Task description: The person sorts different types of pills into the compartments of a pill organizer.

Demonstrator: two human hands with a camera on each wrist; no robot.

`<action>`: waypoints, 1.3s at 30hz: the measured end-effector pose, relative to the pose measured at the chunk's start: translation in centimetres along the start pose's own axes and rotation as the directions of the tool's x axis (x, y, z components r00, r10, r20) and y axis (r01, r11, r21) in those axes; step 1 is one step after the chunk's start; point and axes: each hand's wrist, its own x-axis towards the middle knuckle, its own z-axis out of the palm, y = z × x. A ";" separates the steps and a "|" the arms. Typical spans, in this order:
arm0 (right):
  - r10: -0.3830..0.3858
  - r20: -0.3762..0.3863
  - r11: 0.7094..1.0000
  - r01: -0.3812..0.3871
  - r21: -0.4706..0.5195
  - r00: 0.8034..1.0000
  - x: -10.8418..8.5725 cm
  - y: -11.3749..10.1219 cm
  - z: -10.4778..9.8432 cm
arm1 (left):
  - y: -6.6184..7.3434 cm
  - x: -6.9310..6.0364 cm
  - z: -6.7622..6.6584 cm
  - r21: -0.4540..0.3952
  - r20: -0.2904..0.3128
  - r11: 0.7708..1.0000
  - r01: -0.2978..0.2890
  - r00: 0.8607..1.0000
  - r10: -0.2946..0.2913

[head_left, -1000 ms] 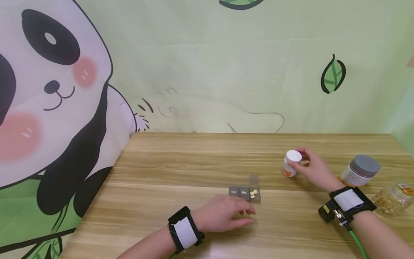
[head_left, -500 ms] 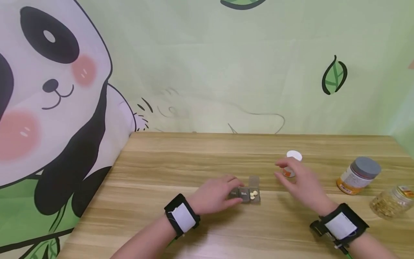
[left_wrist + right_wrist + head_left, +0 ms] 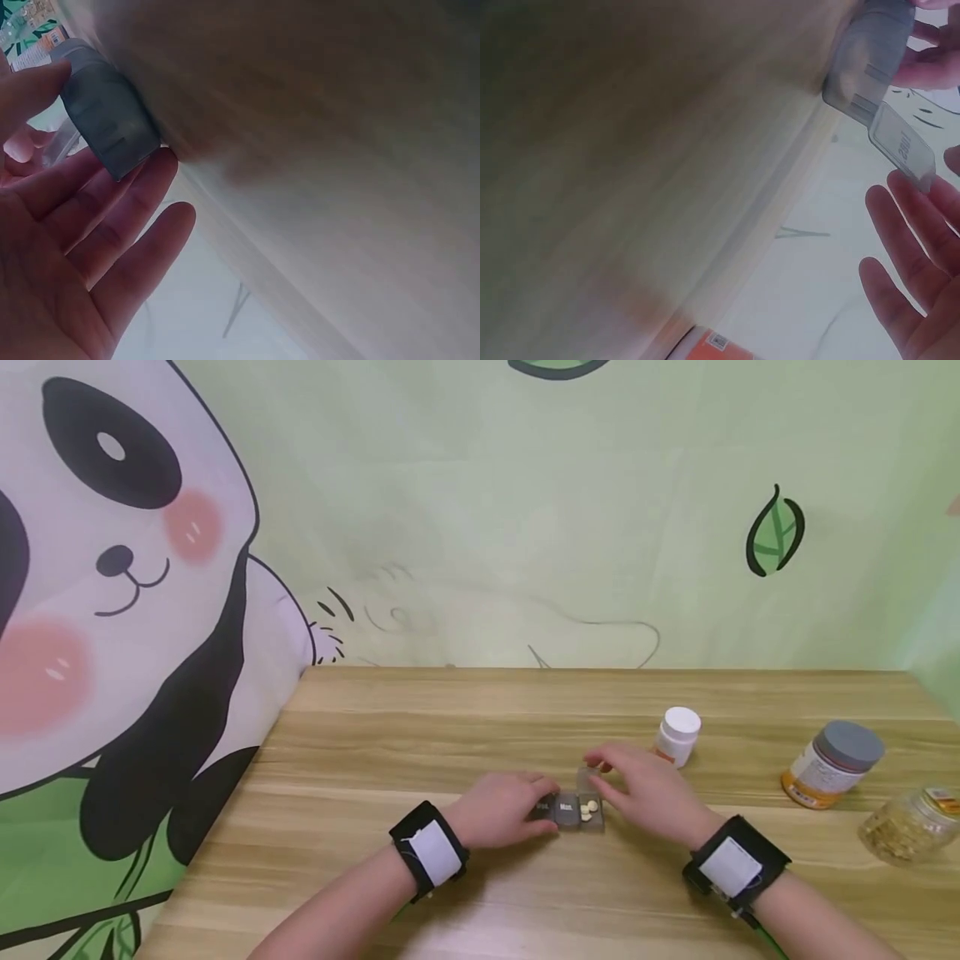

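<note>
Toward eight o'clock from the left hand [image 3: 498, 812], a black wristband [image 3: 415, 821] bears a white rectangular patch [image 3: 435, 856]; toward four from the right hand [image 3: 652, 792], a second black, white-patched wristband [image 3: 767, 845] trails a thin green cable [image 3: 769, 941].

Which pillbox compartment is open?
The rightmost compartment in the head view: its lid is up and pale tablets show inside. The Mon. compartment beside it, nearer the left hand, is closed.

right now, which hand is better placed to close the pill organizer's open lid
Likely the right hand: it's at the open lid, while the left hand grips the other end of the pill organizer.
</note>
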 end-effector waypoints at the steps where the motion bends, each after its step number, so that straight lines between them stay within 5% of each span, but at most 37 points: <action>1: -0.012 -0.002 1.000 0.012 -0.009 1.000 0.1 -0.1 0.0 | 0.0 0.0 0.0 0.002 0.003 1.000 0.001 1.000 -0.001; 15: -0.123 -0.043 0.992 0.122 -0.042 0.991 -0.1 -0.4 0.3 | 0.2 0.2 -0.1 0.005 0.019 1.000 0.012 1.000 -0.012; 21: -0.277 -0.048 0.958 0.272 -0.097 0.960 -1.1 -0.7 0.3 | 0.2 0.2 -0.2 0.002 0.016 1.000 0.022 1.000 -0.022; 26: -0.368 0.047 0.916 0.371 -0.152 0.929 -1.8 -1.0 0.4 | 0.3 0.2 -0.1 0.008 0.017 1.000 0.025 1.000 -0.025; 39: -0.355 0.114 0.917 0.370 -0.151 0.928 -2.3 -1.2 0.7 | 0.2 0.2 -0.2 0.000 0.013 1.000 0.013 1.000 -0.013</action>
